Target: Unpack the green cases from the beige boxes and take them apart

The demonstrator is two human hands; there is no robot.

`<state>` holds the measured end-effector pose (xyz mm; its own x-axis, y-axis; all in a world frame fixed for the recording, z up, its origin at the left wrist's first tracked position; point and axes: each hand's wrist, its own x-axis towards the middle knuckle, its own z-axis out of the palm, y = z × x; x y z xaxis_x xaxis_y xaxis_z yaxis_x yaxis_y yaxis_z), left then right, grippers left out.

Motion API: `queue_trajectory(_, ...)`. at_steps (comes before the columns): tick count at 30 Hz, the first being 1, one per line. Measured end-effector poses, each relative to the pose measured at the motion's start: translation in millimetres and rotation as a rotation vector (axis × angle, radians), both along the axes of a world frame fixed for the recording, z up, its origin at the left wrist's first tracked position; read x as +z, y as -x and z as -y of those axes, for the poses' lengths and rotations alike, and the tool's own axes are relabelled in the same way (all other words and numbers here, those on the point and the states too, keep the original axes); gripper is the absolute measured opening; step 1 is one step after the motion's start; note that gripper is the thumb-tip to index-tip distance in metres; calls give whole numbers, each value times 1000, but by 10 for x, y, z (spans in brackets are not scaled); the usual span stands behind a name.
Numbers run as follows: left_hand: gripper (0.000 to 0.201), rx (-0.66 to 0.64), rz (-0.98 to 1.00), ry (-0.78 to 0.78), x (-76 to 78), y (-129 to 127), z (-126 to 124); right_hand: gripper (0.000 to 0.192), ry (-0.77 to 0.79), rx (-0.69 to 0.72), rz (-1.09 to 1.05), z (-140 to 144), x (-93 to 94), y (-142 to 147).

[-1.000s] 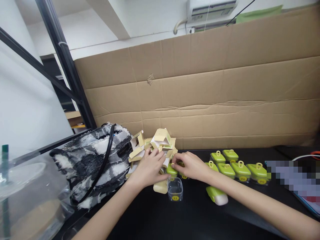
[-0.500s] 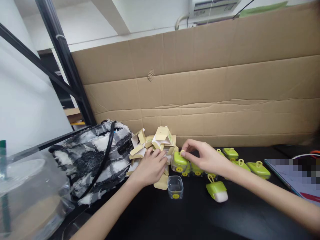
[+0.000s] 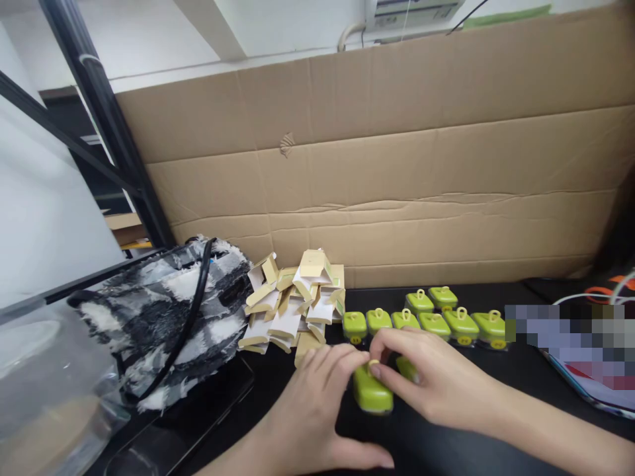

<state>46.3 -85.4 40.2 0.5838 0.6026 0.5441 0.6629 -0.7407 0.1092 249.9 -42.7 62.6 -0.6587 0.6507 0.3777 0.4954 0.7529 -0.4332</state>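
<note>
Fuzzy black-and-white bag (image 3: 163, 317), cardboard wall (image 3: 387, 172)

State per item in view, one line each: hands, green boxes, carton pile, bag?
left hand: fingers on the near green box, grip unclear
right hand: fingertips pinching the near green box
near green box: lid on, on the black table
row of green boxes: lidded, upright
carton pile: opened, heaped
checked bag: slumped on its side

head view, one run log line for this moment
left hand: touching green-lidded box | right hand: pinching its lid | behind: row of green boxes, carton pile | surface: black table
</note>
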Motion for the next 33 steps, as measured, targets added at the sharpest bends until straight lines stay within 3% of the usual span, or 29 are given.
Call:
queue_trajectory(5, 97, 62, 87, 107, -200, -67, 33, 8, 37, 25, -83, 67, 135, -66)
queue_trajectory(10, 106, 126, -87, 213, -140, -154, 40, 13, -25, -42, -62, -12, 328, -254)
queue_trajectory(15, 101, 57, -305, 119, -48, -102, 113, 14, -92, -23, 44, -124, 206, -299)
queue_trajectory(20, 70, 82, -461, 7, 19, 69, 126, 15, -143, 9, 123, -162, 43, -264)
queue_trajectory(24, 47, 184, -400, 129, 82, 117, 79, 17, -185, 7, 215, -164, -48, -207)
queue_trajectory(30, 51, 211, -238, 452, 102, 131, 9, 22, -219, 11, 322, -200, -104, -190)
queue_trajectory(33, 46, 199, -154, 508, 116, 135, -4, 21, -242, 14, 365, -211, -42, -235)
